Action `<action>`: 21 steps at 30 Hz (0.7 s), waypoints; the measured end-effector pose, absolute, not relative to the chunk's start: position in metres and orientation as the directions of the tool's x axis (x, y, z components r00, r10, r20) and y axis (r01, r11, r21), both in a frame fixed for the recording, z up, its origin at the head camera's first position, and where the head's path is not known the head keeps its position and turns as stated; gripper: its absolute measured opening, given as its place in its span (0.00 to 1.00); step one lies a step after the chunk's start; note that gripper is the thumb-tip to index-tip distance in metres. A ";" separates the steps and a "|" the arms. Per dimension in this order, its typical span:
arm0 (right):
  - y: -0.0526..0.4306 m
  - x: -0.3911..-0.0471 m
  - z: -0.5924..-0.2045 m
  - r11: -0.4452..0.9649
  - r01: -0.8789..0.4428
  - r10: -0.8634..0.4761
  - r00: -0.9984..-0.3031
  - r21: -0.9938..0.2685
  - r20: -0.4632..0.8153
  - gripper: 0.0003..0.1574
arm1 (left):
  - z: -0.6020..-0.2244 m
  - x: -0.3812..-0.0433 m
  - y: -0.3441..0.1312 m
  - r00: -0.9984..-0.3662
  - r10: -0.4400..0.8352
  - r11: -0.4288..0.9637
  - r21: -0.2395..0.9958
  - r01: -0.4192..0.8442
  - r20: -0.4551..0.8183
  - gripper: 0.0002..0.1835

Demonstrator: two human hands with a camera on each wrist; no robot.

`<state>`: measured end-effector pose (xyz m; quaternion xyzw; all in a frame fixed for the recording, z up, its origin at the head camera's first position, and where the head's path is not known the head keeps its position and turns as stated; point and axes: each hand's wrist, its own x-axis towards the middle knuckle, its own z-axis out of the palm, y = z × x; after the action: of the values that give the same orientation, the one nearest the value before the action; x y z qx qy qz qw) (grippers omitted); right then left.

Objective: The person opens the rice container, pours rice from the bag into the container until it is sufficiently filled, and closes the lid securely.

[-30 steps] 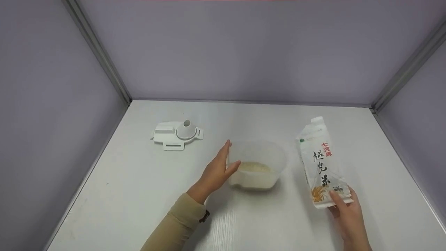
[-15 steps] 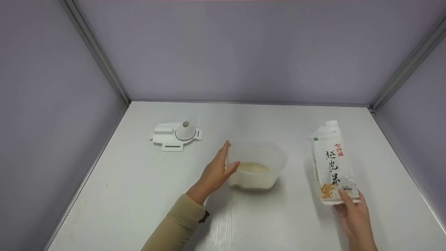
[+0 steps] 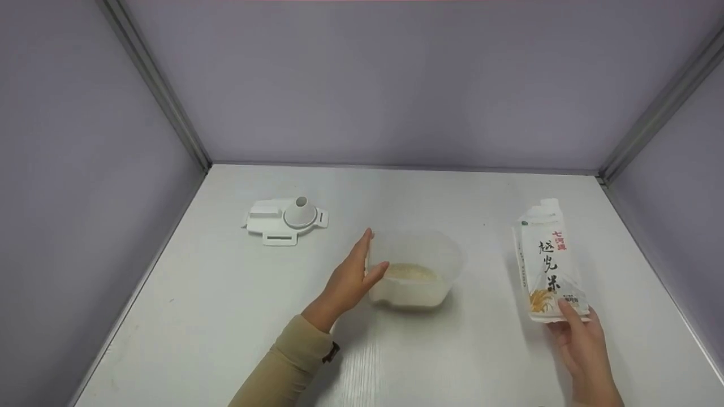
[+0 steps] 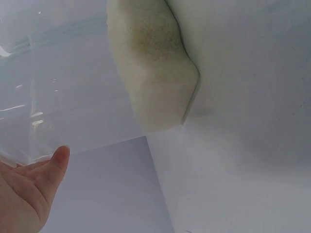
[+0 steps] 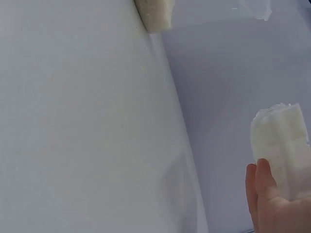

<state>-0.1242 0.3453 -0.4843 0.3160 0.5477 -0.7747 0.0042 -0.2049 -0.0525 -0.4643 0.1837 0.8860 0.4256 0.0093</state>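
In the head view a clear plastic container (image 3: 399, 246) partly filled with rice (image 3: 412, 272) stands mid-table. My left hand (image 3: 345, 282) lies along its left side with straight fingers touching the wall, the thumb spread away over the near corner. The left wrist view has the rice (image 4: 155, 73) heaped low behind the transparent wall. Over to the right, my right hand (image 3: 582, 345) holds a white printed rice bag (image 3: 550, 260) by its bottom end, thumb on the front and other fingers behind. The bag's top is torn and points away from me; its pale back (image 5: 282, 145) faces the right wrist camera.
A white plastic lid (image 3: 280, 223) with side clips and a raised cone-shaped spout lies at the back left of the white table (image 3: 215, 316). Grey panels (image 3: 396, 85) close off the back and both sides.
My right hand has carried the rice bag to the right, away from the container, and the bag stands a little straighter. The left hand and container have stayed in place.
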 end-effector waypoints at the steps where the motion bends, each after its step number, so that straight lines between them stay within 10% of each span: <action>1: 0.347 -0.126 -0.485 -0.403 0.349 0.332 -0.806 -0.846 -0.491 0.54 | -0.464 -0.205 -0.053 -0.932 0.333 0.570 0.757 0.319 0.142 0.42; 21: 0.366 -0.157 -0.484 -0.528 0.248 0.191 -0.897 -0.812 -0.398 0.26 | -0.464 -0.203 -0.052 -0.929 0.338 0.566 0.756 0.328 0.150 0.43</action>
<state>-0.1569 0.3656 -0.4838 0.2260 0.4855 -0.8444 0.0169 -0.2027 -0.0523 -0.4645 0.1880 0.8850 0.4260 0.0057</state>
